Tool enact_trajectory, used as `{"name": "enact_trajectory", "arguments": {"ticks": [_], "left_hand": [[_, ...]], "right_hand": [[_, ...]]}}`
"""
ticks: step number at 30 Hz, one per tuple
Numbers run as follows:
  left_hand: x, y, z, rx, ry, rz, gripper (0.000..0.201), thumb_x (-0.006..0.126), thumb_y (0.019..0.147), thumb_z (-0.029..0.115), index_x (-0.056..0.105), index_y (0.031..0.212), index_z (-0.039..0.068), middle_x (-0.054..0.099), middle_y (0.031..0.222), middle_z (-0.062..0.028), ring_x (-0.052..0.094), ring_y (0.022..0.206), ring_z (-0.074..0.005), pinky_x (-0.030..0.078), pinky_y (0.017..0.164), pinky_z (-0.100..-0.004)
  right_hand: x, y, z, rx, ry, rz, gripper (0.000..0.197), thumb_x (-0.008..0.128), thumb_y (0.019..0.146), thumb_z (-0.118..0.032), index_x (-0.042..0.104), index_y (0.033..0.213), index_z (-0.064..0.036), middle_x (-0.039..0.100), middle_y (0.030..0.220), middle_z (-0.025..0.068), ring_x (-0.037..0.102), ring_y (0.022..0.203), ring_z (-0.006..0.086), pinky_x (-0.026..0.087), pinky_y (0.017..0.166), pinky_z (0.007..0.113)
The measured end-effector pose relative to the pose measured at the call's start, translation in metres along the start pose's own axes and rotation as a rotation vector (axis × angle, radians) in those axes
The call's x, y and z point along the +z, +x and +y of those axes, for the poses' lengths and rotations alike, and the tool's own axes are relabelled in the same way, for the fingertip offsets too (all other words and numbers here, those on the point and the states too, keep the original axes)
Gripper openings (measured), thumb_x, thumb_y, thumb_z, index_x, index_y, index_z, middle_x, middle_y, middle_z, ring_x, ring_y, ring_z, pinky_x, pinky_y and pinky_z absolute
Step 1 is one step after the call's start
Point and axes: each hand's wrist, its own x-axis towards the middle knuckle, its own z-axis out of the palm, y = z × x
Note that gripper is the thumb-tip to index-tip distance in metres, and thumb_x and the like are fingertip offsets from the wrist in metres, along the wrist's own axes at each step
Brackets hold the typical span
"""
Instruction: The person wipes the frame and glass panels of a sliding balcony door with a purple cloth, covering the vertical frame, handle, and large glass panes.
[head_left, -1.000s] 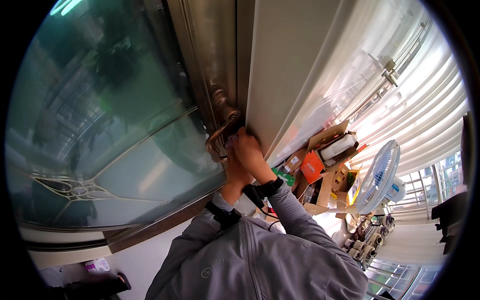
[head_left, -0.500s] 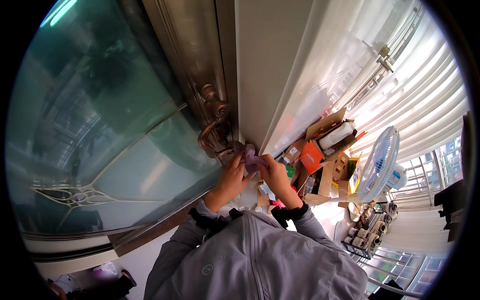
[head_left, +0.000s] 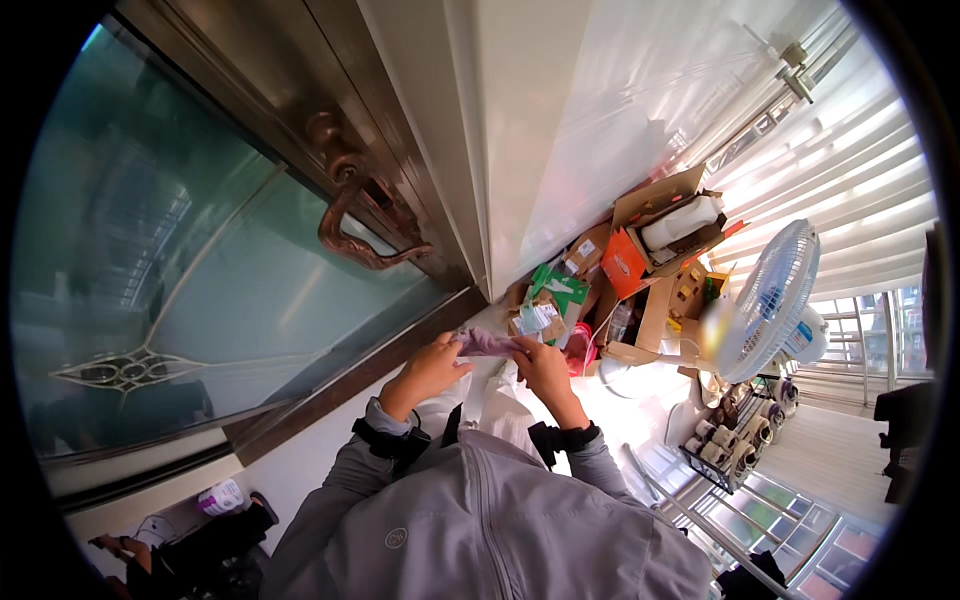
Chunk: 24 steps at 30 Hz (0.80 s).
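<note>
A crumpled mauve cloth (head_left: 487, 343) is stretched between my two hands in front of my body. My left hand (head_left: 432, 372) grips its left end, and my right hand (head_left: 545, 372) pinches the right end. Up and to the left, apart from both hands, is a bronze-coloured curved door handle (head_left: 360, 240). It is fixed to the brown metal frame of a door with a greenish glass panel (head_left: 230, 270).
At right stand open cardboard boxes (head_left: 650, 335), one holding a white bottle (head_left: 685, 222). Beyond them are a fan (head_left: 770, 300) and a shoe rack (head_left: 735, 440). A white wall edge (head_left: 487, 150) rises beside the door. Another person's leg (head_left: 215, 535) shows at lower left.
My hands have drawn back from the door handle, lower in view, and the cloth is now pulled lengthwise between them. The view has shifted, with the handle farther left.
</note>
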Motion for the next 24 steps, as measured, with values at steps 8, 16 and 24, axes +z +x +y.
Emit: {"name": "enact_trajectory", "arguments": {"ticks": [8, 16, 24], "left_hand": [[0.03, -0.034, 0.008, -0.083, -0.029, -0.165, 0.038, 0.058, 0.08, 0.032, 0.051, 0.097, -0.002, 0.049, 0.102, -0.0195, 0.055, 0.084, -0.0351, 0.045, 0.072, -0.0407], [-0.006, -0.061, -0.007, 0.031, -0.013, -0.078, 0.039, 0.057, 0.081, 0.031, 0.051, 0.1, -0.002, 0.048, 0.105, -0.0195, 0.055, 0.088, -0.0326, 0.044, 0.075, -0.0393], [-0.086, -0.179, -0.095, 0.092, -0.245, 0.298, 0.036, 0.059, 0.082, 0.019, 0.043, 0.107, -0.002, 0.045, 0.112, -0.0223, 0.061, 0.082, -0.0274, 0.047, 0.072, -0.0386]], "right_hand": [[0.006, -0.018, 0.017, -0.113, -0.098, -0.09, 0.019, 0.051, 0.083, -0.015, 0.06, 0.096, -0.0055, 0.06, 0.055, 0.0069, 0.057, 0.044, 0.019, 0.044, 0.045, 0.03], [0.024, -0.019, -0.02, -0.192, -0.117, 0.018, 0.02, 0.051, 0.084, -0.013, 0.058, 0.099, -0.0018, 0.062, 0.059, 0.0083, 0.061, 0.049, 0.0169, 0.046, 0.046, 0.027], [0.156, -0.032, -0.114, -0.199, 0.276, 0.04, 0.02, 0.05, 0.085, -0.011, 0.055, 0.1, 0.0007, 0.062, 0.061, 0.0088, 0.06, 0.05, 0.0154, 0.046, 0.047, 0.025]]}}
